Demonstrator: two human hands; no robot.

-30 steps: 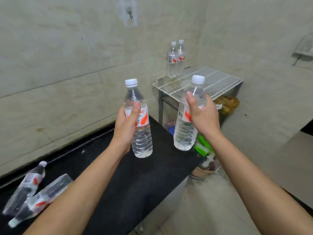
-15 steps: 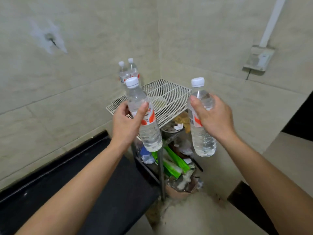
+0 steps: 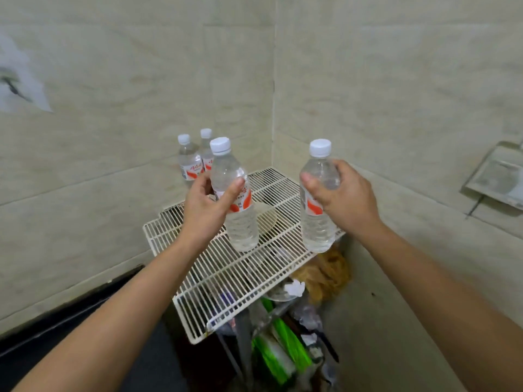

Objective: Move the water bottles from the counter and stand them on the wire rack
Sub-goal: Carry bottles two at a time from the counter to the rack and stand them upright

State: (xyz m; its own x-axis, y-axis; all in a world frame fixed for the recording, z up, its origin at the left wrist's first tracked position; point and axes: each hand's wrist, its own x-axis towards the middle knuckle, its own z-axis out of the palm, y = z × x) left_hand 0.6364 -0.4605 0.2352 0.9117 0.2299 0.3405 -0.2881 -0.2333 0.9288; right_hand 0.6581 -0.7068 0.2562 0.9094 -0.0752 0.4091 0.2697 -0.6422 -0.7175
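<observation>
My left hand (image 3: 205, 207) grips a clear water bottle (image 3: 236, 222) with a white cap and red label, held upright above the middle of the white wire rack (image 3: 226, 278). My right hand (image 3: 345, 199) grips a second such bottle (image 3: 317, 224), upright over the rack's right edge. Two more bottles (image 3: 191, 162) stand upright at the rack's back left corner against the wall. A strip of the black counter (image 3: 85, 315) shows at lower left.
The rack sits in a corner between two tiled walls. A pale bowl (image 3: 267, 219) shows through the wires. Below the rack lie clutter and green packaging (image 3: 283, 352). A metal fixture (image 3: 498, 176) hangs on the right wall.
Both hands carried their bottles away from the counter and forward over the rack. The view came closer to the corner, and the counter's lying bottles left the frame.
</observation>
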